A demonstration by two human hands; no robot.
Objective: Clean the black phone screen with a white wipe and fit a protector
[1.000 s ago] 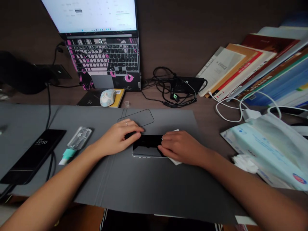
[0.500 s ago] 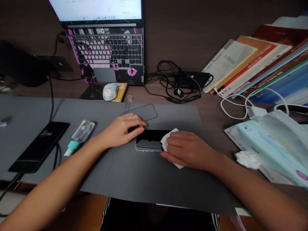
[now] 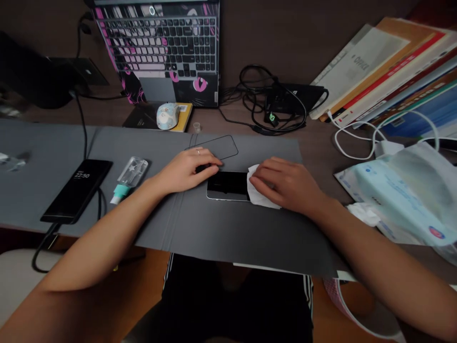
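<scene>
A smartphone [image 3: 227, 186] with a dark screen and a pale edge lies flat on the grey desk mat [image 3: 214, 233]. At its upper left corner is my left hand [image 3: 189, 169], thumb and curled fingers gripping the edge. My right hand [image 3: 290, 185] presses a white tissue [image 3: 257, 194] over the right part of the screen, hiding that end. Just behind the left fingers lies a thin, clear sheet with a black border, a screen protector [image 3: 228, 146]. A clear spray bottle [image 3: 132, 172] with a mint-green neck lies left of my left hand.
Left on the mat is a second phone [image 3: 76, 193], its cable attached. An open laptop [image 3: 164, 62], a mouse [image 3: 167, 116] and coiled black cables [image 3: 278, 107] are behind. Leaning books [image 3: 371, 71], a tissue pack [image 3: 400, 190] and a crumpled tissue [image 3: 364, 214] are on the right.
The view has tilted down. My right hand has loosened from a bunched fist to straighter fingers, and the tissue now spreads flatter over the phone's right end. My left hand stays at the corner.
</scene>
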